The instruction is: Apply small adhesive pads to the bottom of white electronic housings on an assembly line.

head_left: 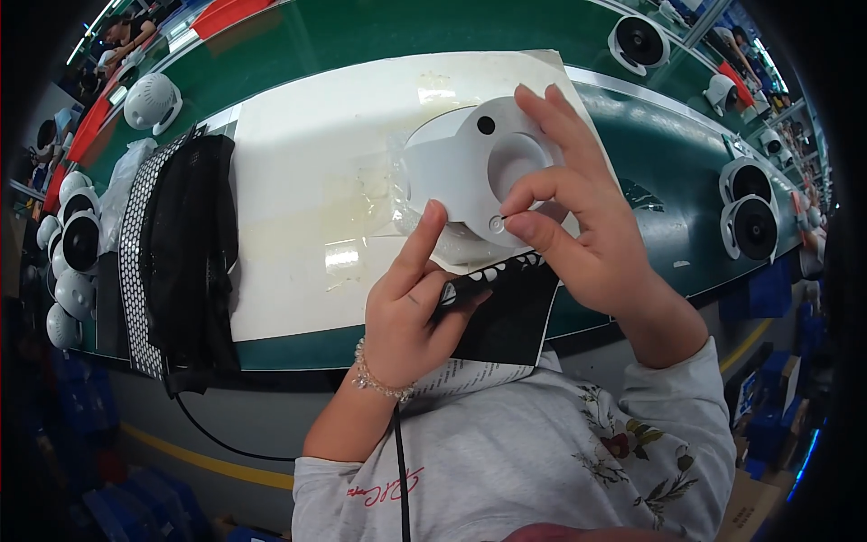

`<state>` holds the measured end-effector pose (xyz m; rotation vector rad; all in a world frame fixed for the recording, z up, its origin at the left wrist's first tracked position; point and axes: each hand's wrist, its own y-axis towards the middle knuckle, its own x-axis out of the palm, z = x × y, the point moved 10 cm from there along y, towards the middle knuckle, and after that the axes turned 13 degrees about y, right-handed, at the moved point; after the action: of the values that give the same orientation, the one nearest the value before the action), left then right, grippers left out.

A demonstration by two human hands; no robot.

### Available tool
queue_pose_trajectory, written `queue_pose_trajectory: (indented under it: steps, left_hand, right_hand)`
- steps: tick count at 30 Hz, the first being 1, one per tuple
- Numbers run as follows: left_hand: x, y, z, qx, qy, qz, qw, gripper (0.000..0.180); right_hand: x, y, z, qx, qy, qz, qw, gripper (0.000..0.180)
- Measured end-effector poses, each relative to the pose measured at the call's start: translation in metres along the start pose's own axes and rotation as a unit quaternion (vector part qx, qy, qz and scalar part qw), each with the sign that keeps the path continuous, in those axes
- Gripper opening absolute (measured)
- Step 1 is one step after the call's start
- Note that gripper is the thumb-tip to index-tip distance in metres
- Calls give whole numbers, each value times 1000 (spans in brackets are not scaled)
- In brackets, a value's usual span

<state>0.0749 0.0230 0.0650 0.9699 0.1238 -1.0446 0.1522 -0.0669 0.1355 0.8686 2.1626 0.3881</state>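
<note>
A white plastic housing [442, 163] with a round recess lies before me on the white board. One black round pad [486, 126] sits at its upper part, and a small bare circle [496, 224] shows near its lower edge. My right hand [578, 208] pinches thumb and index finger right beside that circle, other fingers raised. What the pinch holds, if anything, is too small to make out. My left hand [411, 312] grips a black sheet with white round spots [488, 278] against the palm, its index finger stretched out to the housing's lower left edge.
Clear plastic film [397, 181] lies under the housing. At left are a black cloth bundle [194, 253], a spotted sheet [140, 262] and several white round devices [77, 244]. More devices [754, 226] stand at right and on the far green conveyor [361, 41]. A cable [226, 447] hangs below the table.
</note>
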Motion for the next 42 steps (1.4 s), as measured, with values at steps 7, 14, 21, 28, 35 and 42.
queue_pose_trajectory:
  steps: [7,14,21,28,35,42]
  left_hand:
    - [-1,2,1,2,1,8,1000,25]
    - [0,2,-4,-36,-3,-13,999,34]
    - [-3,-2,1,21,-14,20,999,24]
    - [-2,-7,7,50,38,32,998,26]
    - [-5,-5,14,61,51,57,995,24]
    - [7,-1,8,26,44,38,998,26]
  right_hand:
    - [11,-10,15,38,14,0,999,8]
    - [9,-33,8,-78,-117,40,989,31]
    - [5,-49,-3,-64,-136,101,984,31]
    - [8,-45,-4,-16,-34,31,999,12]
    - [-19,-46,12,-3,0,65,998,8]
    - [-28,-43,41,52,78,113,989,9]
